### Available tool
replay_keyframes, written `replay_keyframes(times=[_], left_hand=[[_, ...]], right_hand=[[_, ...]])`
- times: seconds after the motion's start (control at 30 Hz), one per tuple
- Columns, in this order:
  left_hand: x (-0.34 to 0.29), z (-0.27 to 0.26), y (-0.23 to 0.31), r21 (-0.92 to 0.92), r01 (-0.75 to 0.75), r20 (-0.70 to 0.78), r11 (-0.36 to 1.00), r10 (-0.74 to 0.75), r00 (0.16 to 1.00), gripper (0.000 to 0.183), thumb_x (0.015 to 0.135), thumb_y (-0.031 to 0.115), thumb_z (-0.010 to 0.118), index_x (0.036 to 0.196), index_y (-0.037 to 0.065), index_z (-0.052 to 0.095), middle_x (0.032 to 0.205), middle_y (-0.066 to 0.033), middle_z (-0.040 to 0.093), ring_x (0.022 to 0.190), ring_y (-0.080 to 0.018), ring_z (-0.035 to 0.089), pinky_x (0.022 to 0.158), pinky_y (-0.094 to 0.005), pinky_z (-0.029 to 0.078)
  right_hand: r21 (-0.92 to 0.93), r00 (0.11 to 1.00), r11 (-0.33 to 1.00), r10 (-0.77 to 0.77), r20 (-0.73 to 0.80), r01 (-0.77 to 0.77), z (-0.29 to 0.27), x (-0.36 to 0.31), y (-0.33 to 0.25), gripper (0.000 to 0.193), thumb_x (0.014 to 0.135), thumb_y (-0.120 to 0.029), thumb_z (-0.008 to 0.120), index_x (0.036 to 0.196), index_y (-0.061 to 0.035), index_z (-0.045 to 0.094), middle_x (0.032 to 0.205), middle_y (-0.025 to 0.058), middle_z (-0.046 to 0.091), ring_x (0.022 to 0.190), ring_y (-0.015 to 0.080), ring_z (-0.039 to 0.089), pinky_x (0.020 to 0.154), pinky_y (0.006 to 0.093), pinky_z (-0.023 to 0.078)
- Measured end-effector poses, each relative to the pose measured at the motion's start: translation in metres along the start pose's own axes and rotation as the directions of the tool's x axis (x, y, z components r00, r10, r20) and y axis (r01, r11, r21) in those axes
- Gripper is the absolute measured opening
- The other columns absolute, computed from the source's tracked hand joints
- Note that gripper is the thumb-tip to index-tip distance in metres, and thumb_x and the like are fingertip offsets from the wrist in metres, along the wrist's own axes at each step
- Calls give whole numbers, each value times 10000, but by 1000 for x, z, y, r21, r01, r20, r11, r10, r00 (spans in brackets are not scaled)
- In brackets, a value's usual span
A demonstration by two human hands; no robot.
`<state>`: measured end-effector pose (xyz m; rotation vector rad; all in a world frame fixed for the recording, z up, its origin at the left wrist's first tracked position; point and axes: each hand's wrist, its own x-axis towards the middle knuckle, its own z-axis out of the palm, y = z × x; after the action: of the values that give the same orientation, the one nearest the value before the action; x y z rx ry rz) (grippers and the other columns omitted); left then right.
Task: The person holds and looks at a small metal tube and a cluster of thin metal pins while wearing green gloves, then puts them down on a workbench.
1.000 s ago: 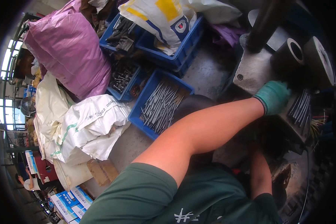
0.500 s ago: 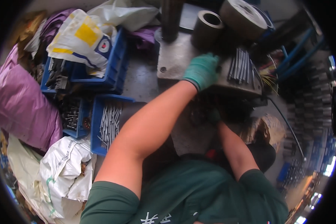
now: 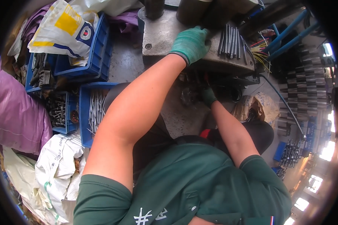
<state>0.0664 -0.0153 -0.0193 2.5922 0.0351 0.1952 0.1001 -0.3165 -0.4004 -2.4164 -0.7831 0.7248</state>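
Reaching over the near side of a grey metal block (image 3: 159, 35), the left hand (image 3: 191, 44), in a green glove, has its fingers bent; whether they close on anything cannot be told. Just right of it, several slim dark rods (image 3: 232, 42) lie side by side on the block, and a dark cylinder (image 3: 191, 13) stands on the far side. Nearer and lower, the right hand (image 3: 209, 96), also gloved, is in shadow below the block's near edge; its grip cannot be made out. To the left, a blue crate (image 3: 85, 120) holds thin metal rods (image 3: 97, 108).
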Motion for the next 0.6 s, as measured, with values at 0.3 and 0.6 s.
replay_keyframes(times=[0.3,0.6], left_hand=[[-20,0,-36,53,84,38,995,-86,996,451,963,294,691,1337,49,628,1275,-167,663,1173,-339,673,1003,-448,567],[3,-2,1,-26,-58,-55,998,56,997,426,944,286,692,1297,52,647,1262,-174,670,1159,-348,676,988,-458,565]], right_hand=[[-662,944,699,-56,324,269,77,31,-24,512,1036,-283,557,1499,-64,552,1519,181,565,1356,331,566,1022,437,517],[800,998,598,-62,-18,51,37,-8,55,507,1034,-193,553,1527,-80,520,1414,168,647,1145,308,691,936,412,569]])
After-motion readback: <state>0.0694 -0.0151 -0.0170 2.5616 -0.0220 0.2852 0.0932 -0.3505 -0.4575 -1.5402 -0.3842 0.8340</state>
